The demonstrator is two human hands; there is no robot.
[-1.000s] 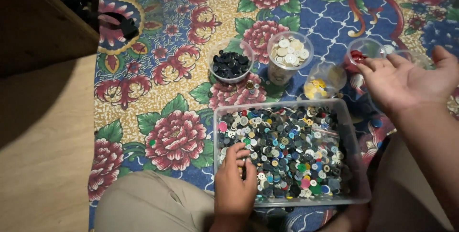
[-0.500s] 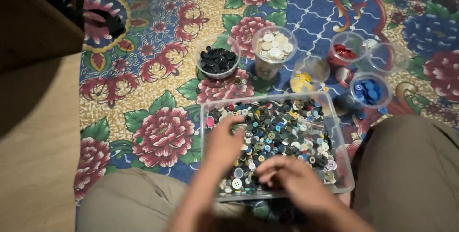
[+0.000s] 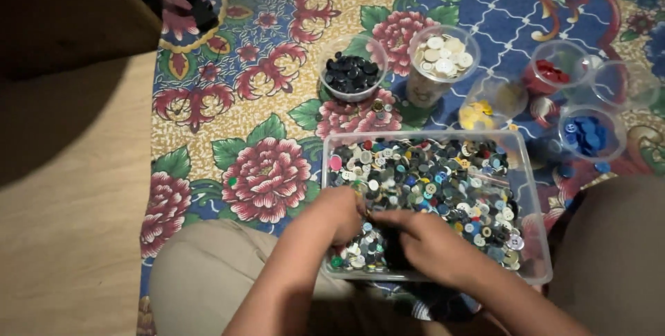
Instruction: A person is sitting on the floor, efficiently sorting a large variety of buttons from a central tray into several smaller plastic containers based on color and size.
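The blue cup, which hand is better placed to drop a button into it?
Likely the right hand: the blue cup stands on the right, beyond the tray's right end. The left hand is at the tray's left end and would have to cross over.

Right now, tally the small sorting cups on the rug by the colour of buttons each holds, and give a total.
Black buttons: 1 cup
White buttons: 1 cup
Yellow buttons: 1 cup
Red buttons: 1 cup
Blue buttons: 1 cup
No buttons to be seen: 1 clear cup
Total: 6 cups. Both hands are in the big clear bin of mixed buttons.
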